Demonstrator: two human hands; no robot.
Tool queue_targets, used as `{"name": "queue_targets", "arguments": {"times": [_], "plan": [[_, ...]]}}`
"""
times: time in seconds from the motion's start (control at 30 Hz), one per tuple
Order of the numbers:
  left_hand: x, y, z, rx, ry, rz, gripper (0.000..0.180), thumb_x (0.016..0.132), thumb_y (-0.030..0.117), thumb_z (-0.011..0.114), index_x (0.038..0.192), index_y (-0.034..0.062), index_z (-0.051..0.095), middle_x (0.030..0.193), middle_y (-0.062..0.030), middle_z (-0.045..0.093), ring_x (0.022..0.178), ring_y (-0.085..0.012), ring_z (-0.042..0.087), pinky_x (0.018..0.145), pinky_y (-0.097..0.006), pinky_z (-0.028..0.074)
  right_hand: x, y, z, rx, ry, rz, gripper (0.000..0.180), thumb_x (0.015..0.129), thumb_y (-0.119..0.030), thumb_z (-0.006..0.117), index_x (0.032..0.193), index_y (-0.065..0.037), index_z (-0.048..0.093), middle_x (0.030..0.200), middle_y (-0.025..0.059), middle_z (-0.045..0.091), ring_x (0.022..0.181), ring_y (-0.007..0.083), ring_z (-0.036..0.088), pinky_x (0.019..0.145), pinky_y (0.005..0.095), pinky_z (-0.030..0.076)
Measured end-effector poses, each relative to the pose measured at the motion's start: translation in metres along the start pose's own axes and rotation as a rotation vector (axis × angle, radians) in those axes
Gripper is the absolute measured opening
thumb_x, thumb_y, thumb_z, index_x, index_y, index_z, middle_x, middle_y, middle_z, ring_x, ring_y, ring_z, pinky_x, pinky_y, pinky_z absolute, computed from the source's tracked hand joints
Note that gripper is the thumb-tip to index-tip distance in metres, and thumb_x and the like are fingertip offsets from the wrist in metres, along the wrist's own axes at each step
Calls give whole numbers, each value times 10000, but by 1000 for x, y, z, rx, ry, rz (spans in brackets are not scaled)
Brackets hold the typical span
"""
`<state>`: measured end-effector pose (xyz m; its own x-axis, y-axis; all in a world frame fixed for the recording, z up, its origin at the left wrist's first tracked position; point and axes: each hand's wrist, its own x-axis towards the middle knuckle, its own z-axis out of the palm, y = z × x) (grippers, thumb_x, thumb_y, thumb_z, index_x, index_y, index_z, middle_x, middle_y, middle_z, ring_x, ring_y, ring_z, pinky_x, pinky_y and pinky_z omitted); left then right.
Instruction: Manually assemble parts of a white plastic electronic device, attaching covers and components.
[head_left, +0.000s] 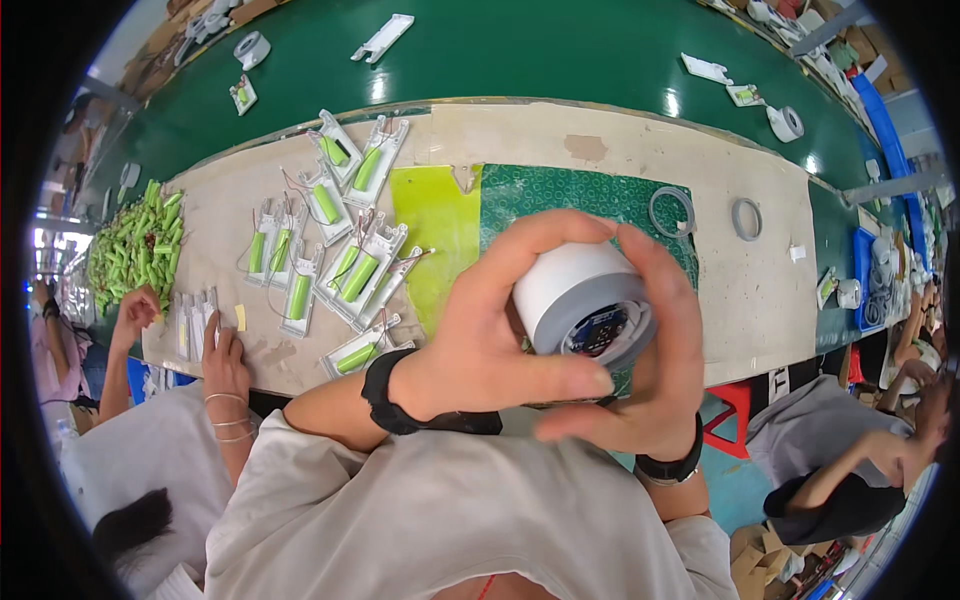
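My left hand and my right hand both curl around a round white housing with a grey rim, held tilted above the mat. Through its open face a dark circuit board shows. My left fingers wrap its far left side, with the thumb along the near side. The right fingers hold its right side. Beneath lies a green patterned mat, beside a yellow-green sheet. A grey ring rests on the mat's right part, another grey ring farther right.
Several white handle shells with green battery cells and wires lie to the left. Beyond them is a heap of green cells. A co-worker's hand touches white parts at the left. Loose parts lie on the green surface behind.
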<state>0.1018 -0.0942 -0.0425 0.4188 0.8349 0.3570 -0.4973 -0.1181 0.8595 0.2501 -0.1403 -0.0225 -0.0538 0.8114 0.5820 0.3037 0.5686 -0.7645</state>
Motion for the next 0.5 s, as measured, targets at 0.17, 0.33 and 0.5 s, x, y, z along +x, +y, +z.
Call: {"name": "queue_targets", "arguments": {"times": [0.17, 0.33, 0.5], "plan": [[-1, -2, 0, -112, -48, -199, 613, 791, 355, 641, 1243, 41, 370, 1137, -68, 468, 1030, -143, 473, 862, -288, 402, 8, -7, -1, -212, -98, 52, 796, 521, -217, 828, 1196, 7, 472, 1171, 188, 514, 1065, 348, 514, 881, 402, 435], [3, 1, 5, -136, 5, -283, 586, 914, 510, 312, 1247, 29, 330, 1130, -94, 486, 1018, -160, 515, 841, -299, 450, 0, 5, 6, -80, -30, 21, 745, 521, -214, 833, 1154, 6, 509, 1153, 183, 533, 1064, 340, 519, 883, 387, 436], [4, 3, 2, -226, 42, -479, 452, 921, 467, 377, 1128, 69, 427, 1008, -42, 500, 883, -88, 500, 711, -233, 446, -1, 10, 2, 114, -25, 107, 716, 519, -165, 841, 1132, 17, 520, 1159, 169, 541, 1043, 306, 543, 884, 369, 434]]}}
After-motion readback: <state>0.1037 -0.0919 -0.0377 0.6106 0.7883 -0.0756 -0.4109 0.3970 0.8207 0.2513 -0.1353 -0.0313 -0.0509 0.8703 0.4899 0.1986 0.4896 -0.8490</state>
